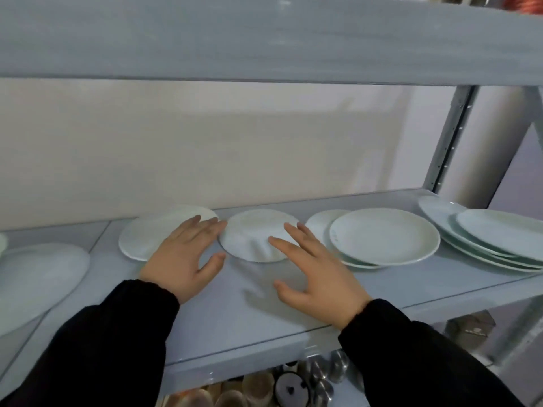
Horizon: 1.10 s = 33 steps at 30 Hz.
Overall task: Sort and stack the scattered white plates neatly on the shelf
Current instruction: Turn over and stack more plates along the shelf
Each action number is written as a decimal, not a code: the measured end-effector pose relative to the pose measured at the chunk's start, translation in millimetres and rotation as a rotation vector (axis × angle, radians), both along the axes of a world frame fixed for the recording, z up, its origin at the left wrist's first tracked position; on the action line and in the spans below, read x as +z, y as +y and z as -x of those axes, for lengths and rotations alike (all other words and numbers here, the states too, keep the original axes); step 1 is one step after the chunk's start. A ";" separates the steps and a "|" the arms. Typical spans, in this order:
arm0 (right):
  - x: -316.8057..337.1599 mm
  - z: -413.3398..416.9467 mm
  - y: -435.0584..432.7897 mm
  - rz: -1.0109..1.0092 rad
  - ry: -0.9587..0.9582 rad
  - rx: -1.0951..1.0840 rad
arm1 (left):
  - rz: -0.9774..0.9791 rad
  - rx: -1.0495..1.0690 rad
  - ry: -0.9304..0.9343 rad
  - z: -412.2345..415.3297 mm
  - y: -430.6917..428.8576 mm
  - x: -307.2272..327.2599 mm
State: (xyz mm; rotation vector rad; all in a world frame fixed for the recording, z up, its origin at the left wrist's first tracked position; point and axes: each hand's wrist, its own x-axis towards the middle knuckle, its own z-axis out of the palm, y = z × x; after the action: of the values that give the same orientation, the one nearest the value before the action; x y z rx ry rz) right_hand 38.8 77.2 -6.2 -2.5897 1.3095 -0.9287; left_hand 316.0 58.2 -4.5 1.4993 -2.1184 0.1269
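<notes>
Below the front edge of the shelf [235, 312], a lower tier holds metal cups and jars [320, 374], blurred and partly cut off. Two black sleeves [102, 348] reach in over that front edge. The left hand [185, 257] has a slack grip, fingers straight and spread, holding nothing; its fingertips lie over the right rim of the left plate [147, 239] and reach the left rim of the middle plate [255, 230]. The right hand [314, 274] is likewise splayed and empty, its fingers over the near right part of the middle plate, where they cast a shadow; whether either hand touches a plate cannot be told. The middle plate is round and lies flat at mid-shelf between the hands. At the shelf's left end a large plate [38, 277] is cut off by the frame. Right of the middle plate, a wide plate [385, 236] sits flat and off-centre on lower plates [318, 223], which jut out to the left. Towards the right end a loose stack of plates [499, 233] is fanned out and cut off. Behind stand a pale wall [205, 142] and a perforated post [449, 139], with the upper shelf [264, 39] above, smeared by blur.
</notes>
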 end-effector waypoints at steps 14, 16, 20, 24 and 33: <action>-0.7 -113.2 -66.5 -0.209 0.320 -0.268 | 0.005 0.125 0.212 -94.2 38.1 -8.9; -4.8 -111.4 -69.1 -0.261 0.368 -0.341 | 0.011 0.116 0.228 -93.2 36.6 -8.5; -3.0 -115.3 -58.7 -0.285 0.450 -0.301 | 0.040 0.087 0.190 -93.2 33.6 -9.0; 5.1 -112.5 -31.1 -0.328 0.508 -0.226 | 0.036 0.038 0.197 -89.6 37.6 -8.8; 13.0 -87.9 63.2 -0.316 0.478 0.007 | -0.040 0.016 0.177 -88.5 37.5 -9.6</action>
State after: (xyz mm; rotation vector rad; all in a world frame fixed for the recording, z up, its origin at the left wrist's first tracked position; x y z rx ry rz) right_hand 126.7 140.4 6.8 -2.6368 1.4000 -0.0738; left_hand 404.6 95.6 -14.1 1.4929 -1.9796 -0.0418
